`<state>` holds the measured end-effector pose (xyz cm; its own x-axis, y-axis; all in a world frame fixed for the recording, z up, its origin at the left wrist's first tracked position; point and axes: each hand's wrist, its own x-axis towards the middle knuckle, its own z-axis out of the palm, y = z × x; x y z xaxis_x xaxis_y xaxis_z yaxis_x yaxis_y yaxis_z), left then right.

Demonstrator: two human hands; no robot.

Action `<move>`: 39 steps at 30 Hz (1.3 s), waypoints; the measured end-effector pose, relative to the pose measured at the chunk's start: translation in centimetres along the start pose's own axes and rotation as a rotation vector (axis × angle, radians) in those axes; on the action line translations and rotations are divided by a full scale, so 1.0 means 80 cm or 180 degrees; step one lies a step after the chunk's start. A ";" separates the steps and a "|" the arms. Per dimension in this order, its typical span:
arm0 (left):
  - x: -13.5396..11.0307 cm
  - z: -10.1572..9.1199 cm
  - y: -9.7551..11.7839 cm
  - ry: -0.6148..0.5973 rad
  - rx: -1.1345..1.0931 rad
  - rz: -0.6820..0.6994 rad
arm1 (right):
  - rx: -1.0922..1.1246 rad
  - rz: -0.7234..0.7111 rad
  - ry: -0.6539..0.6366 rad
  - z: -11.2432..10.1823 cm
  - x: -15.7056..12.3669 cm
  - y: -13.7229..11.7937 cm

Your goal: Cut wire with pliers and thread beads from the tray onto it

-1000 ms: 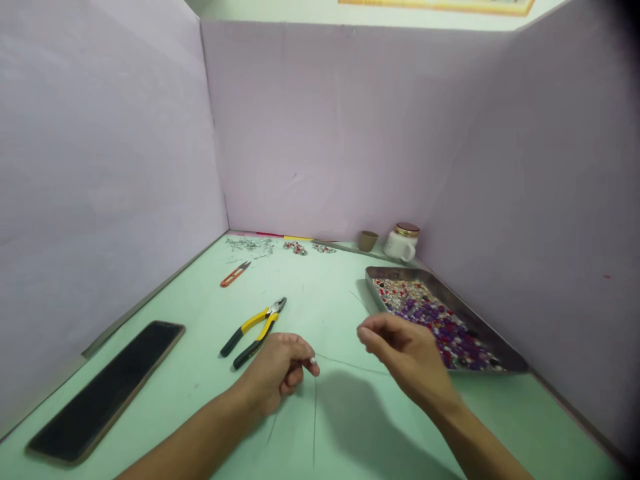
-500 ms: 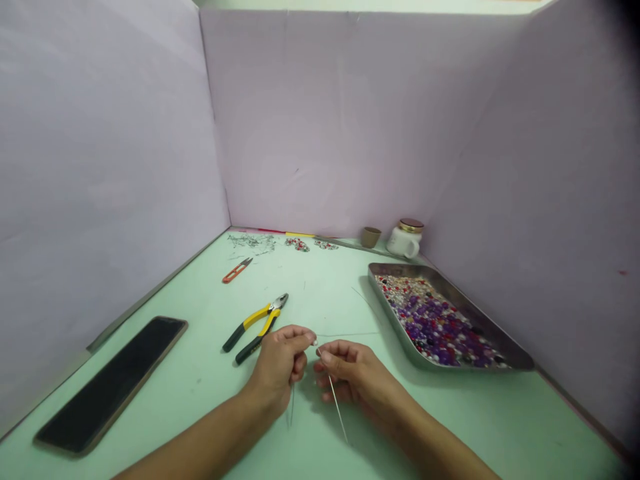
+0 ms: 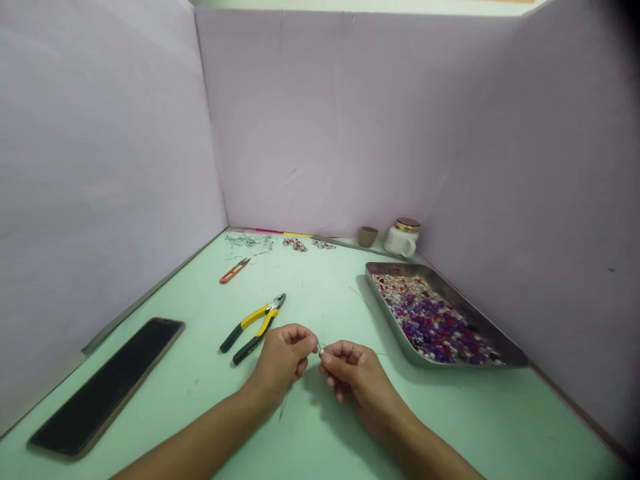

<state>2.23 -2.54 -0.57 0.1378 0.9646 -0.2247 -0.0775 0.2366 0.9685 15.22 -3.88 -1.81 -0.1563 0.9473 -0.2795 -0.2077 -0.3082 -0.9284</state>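
My left hand (image 3: 283,360) and my right hand (image 3: 350,375) meet over the green table (image 3: 320,287), fingertips pinched together. Between them sits a small white bead (image 3: 319,348) on a thin wire. A short length of the wire (image 3: 283,407) hangs below my left hand. Both hands are closed in a pinch on the wire by the bead. Yellow-handled pliers (image 3: 253,329) lie just left of my left hand. A metal tray (image 3: 500,340) full of purple, red and white beads stands to the right of my right hand.
A black phone (image 3: 107,387) lies at the near left. Orange thread snips (image 3: 234,271) lie farther back. Wire bits and small bead heaps (image 3: 295,245) line the back edge, beside a small brown cup (image 3: 367,237) and a white lidded mug (image 3: 401,238). Lilac panels wall three sides.
My right hand came in from near the tray to meet my left hand at the bead. The long wire end that stuck out below my right hand no longer shows.
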 end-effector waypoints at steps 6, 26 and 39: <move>-0.004 0.004 0.006 0.0085 0.0319 0.0129 | 0.0037 0.0050 0.0093 0.002 -0.001 0.001; -0.004 0.002 -0.003 -0.0066 0.0832 0.0981 | 0.0911 0.0326 -0.0282 0.011 -0.004 0.014; -0.004 0.004 0.006 -0.0072 0.0253 0.0237 | 0.0862 -0.0145 0.0011 0.017 -0.001 0.017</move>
<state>2.45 -2.80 0.04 0.1568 0.9761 -0.1503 -0.0098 0.1537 0.9881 13.66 -4.49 -2.71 -0.1376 0.9609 -0.2401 -0.4652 -0.2767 -0.8408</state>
